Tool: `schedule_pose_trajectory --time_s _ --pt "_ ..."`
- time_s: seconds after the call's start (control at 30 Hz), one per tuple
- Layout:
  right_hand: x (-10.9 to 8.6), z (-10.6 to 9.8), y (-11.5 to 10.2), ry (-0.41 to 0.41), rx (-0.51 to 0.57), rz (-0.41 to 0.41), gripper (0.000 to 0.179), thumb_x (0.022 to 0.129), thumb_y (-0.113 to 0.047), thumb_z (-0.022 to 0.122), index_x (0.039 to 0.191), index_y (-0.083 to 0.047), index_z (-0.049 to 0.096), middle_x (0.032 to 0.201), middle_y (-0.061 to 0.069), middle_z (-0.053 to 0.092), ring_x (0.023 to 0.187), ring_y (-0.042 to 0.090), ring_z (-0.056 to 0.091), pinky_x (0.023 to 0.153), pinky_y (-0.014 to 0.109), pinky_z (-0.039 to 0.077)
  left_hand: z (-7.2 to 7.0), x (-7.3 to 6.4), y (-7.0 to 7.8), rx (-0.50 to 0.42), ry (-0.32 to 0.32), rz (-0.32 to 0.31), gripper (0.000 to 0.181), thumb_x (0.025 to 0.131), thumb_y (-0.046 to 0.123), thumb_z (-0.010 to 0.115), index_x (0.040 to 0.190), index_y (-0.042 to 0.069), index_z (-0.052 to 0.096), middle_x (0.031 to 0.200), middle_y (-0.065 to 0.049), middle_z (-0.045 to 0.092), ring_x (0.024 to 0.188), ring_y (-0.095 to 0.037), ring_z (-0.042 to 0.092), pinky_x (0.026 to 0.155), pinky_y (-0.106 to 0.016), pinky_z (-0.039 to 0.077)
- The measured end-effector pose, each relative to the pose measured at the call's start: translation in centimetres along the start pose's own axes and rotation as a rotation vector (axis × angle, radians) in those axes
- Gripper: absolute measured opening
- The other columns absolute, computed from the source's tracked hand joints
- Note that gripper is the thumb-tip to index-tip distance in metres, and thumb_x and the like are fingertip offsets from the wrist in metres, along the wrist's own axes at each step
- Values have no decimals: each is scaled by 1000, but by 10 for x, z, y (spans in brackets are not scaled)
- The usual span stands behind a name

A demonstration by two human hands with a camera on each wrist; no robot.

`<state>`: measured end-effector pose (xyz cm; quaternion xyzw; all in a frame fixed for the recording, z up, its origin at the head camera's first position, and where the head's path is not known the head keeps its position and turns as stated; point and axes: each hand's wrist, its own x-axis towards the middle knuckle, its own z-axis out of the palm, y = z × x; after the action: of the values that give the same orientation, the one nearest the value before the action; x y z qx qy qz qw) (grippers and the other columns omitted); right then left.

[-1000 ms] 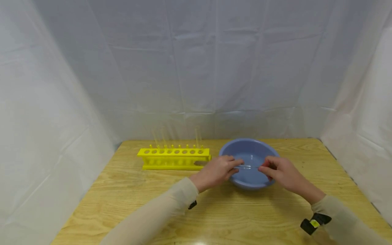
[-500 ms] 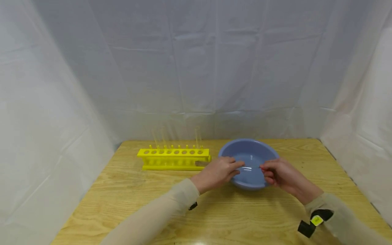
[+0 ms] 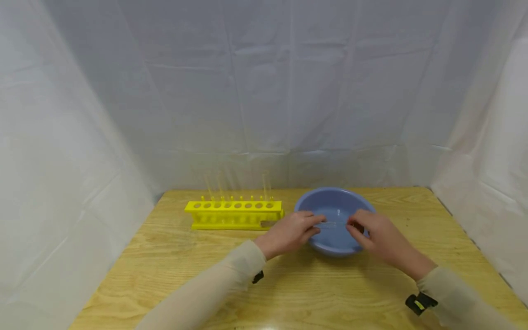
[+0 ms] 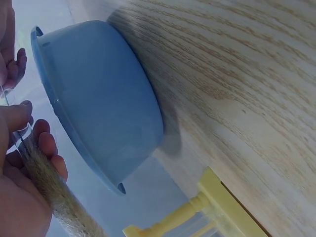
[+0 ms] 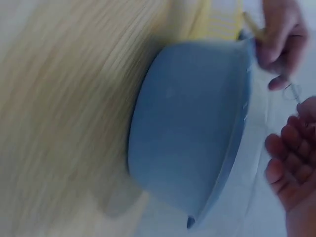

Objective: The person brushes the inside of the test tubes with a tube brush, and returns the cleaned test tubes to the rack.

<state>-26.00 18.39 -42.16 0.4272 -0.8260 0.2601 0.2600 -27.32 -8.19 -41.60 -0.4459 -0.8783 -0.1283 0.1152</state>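
Note:
My left hand [image 3: 305, 228] grips a clear test tube [image 4: 42, 173] with brush bristles inside it, held over the near left rim of a blue basin [image 3: 334, 191]. The tube's end [image 3: 268, 223] sticks out left of that hand. A thin wire handle [image 3: 332, 223] runs from the tube to my right hand [image 3: 359, 229], which pinches it over the basin. The left wrist view has the basin's outer wall [image 4: 98, 98] filling the middle. In the right wrist view the wire [image 5: 291, 91] runs between my left hand [image 5: 279, 34] and my right fingers [image 5: 291, 163].
A yellow tube rack [image 3: 233, 213] stands left of the basin on the wooden table [image 3: 288, 288], with a few clear tubes [image 3: 266, 185] upright in it. White sheets hang behind and on both sides.
My right hand has shifted a little left towards the left hand, shortening the wire showing between them. The left hand and the basin stay where they were.

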Motion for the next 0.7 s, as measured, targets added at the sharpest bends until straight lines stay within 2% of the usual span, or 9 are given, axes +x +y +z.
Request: schedule_pose_trajectory --time_s 0.07,0.17,0.33,0.53,0.6,0.7 --pt "0 0 3 15 -104 -132 18 104 -24 56 93 -14 67 83 -8 58 68 0 51 59 17 46 0 0 0 -1 -4 2 33 103 19 59 136 15 60 116 -4 70 95 -11 67 84 -21 54" --pt "0 -1 6 6 -219 -260 40 109 -32 41 94 -9 70 83 -2 60 66 5 54 58 20 48 0 -1 -1 -3 -10 3 34 103 20 59 137 14 60 115 -3 69 93 -11 67 83 -21 54" --pt "-1 -3 7 -22 -337 -390 41 110 -23 33 95 -4 66 82 3 62 66 12 60 54 26 51 0 -1 -1 -21 -22 3 35 103 20 58 137 14 60 115 -2 69 95 -9 67 84 -19 53" --pt "-5 -7 7 -72 -437 -476 40 112 -19 27 93 -4 59 81 5 63 68 14 62 52 27 51 -3 -1 -2 -61 -69 20 33 104 22 57 136 13 60 123 -3 69 104 -10 67 90 -21 53" --pt "-6 -7 8 -67 -430 -480 42 112 -19 26 92 -3 60 81 5 63 67 14 63 52 28 52 -4 -1 -2 -60 -79 23 34 105 23 55 137 14 59 124 -3 69 106 -11 67 92 -21 53" --pt "-6 -7 7 -44 -381 -437 43 112 -23 27 90 -5 59 76 2 60 61 11 58 51 25 48 -4 -1 -2 -46 -73 27 35 106 25 53 139 15 58 124 -2 69 107 -10 66 94 -22 52"
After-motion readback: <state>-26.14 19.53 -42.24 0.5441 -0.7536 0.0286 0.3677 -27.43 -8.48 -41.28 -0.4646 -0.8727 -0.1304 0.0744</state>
